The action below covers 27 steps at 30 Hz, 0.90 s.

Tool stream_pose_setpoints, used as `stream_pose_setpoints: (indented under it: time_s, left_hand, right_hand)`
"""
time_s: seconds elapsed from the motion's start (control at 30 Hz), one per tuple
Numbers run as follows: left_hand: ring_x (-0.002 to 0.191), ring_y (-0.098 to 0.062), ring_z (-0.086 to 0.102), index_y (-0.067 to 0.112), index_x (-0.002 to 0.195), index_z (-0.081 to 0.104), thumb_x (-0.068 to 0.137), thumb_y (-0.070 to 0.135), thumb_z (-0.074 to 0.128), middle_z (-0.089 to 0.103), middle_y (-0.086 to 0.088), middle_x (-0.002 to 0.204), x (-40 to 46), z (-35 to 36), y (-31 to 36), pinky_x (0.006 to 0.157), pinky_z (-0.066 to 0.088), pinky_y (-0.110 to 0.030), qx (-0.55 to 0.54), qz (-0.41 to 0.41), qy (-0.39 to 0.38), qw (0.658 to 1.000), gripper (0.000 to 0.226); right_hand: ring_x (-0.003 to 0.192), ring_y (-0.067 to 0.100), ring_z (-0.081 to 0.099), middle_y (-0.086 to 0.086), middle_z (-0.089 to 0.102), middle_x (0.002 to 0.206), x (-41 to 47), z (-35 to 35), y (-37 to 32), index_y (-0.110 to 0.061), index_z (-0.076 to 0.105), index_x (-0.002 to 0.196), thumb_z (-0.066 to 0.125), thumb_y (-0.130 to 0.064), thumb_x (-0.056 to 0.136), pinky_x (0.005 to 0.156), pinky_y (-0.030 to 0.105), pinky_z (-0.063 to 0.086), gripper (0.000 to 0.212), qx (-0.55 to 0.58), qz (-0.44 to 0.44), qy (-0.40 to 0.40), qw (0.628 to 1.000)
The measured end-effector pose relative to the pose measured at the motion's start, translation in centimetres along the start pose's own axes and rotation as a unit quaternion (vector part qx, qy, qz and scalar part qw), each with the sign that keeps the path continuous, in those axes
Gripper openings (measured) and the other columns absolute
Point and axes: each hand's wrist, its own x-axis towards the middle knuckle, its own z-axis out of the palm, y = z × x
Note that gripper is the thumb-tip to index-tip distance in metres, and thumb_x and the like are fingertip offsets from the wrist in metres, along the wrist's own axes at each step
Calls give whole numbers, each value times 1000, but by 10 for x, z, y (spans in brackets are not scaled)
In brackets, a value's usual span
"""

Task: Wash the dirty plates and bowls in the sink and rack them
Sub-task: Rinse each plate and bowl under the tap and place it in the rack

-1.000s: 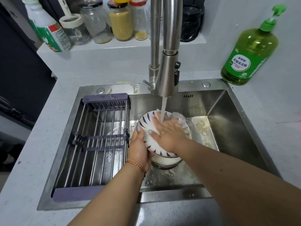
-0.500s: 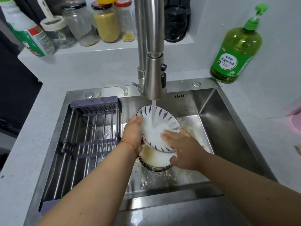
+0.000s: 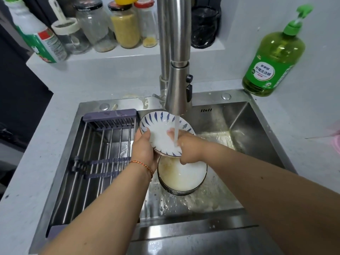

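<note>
Left hand (image 3: 142, 151) gripped the plate (image 3: 161, 133)'s rim, right hand (image 3: 185, 147) rubbed it open-fingered; dirty bowls (image 3: 182, 174) below waited, rack (image 3: 103, 153) held nothing.

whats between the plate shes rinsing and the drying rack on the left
Only the left hand, gripping the plate by its left edge, right beside the rack; no dish sits between them, per the head view.
</note>
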Motion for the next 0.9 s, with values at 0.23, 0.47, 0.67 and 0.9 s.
stream_pose_setpoints:
  time_s: [0.23,0.47,0.67,0.9]
  left_hand:
    - [93,-27,68,20,122,56,103,27,38,68,-11,114,-3,-13,-7,76,57,-44,-32,-59,64,996,27]
    - [71,-22,71,13,108,65,101,28,40,74,-7,93,10,-4,-3,58,58,-40,8,-114,77,990,29]
    - [74,-25,62,11,85,56,103,21,34,67,-9,78,8,16,10,78,55,-51,-20,-148,77,986,31]
    - [89,-31,65,12,121,43,77,13,55,64,-15,102,-14,53,-17,91,52,-52,134,-81,83,984,46]
  right_hand:
    - [141,24,23,3,11,157,27,-4,-4,-20,12,153,69,-26,63,111,39,34,107,-42,54,-136,988]
    - [112,26,58,10,57,125,24,-15,-1,-9,54,127,66,-15,69,93,36,49,60,17,98,-120,988]
    - [112,25,56,3,62,123,4,-18,9,-25,57,129,60,-21,88,88,29,47,41,-107,4,15,994]
    - [99,27,61,3,68,103,-35,13,0,-26,63,109,50,-25,88,69,28,39,25,-99,36,150,983]
